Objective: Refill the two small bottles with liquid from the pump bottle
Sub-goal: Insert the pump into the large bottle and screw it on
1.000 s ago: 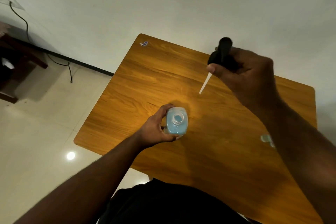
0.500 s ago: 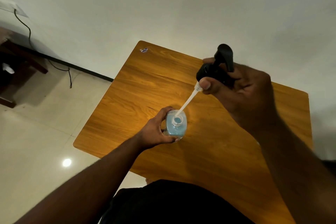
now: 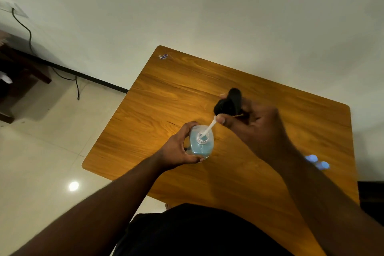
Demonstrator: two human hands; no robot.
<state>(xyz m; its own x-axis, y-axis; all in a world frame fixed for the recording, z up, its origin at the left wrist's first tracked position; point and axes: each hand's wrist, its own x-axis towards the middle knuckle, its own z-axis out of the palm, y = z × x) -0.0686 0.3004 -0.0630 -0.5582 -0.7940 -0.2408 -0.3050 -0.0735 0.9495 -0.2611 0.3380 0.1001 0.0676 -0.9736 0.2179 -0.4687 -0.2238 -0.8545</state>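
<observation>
A clear bottle of blue liquid [image 3: 201, 144] stands upright on the wooden table [image 3: 166, 97], and my left hand [image 3: 178, 147] grips its left side. My right hand [image 3: 251, 124] holds the black pump head [image 3: 229, 103] tilted above and to the right of the bottle. The pump's white dip tube [image 3: 207, 130] slants down with its tip inside the bottle's open neck. Two small bottles [image 3: 316, 161] show as blurred blue spots at the table's right, partly hidden behind my right forearm.
A small sticker [image 3: 163, 56] lies at the table's far left corner. Left of the table is tiled floor with a black cable [image 3: 76, 87] and dark wooden furniture [image 3: 18, 81]. A white wall rises behind the table.
My right hand has brought the pump head down and left toward the bottle. The dip tube went from hanging free in the air to entering the bottle's neck. My left hand kept its hold.
</observation>
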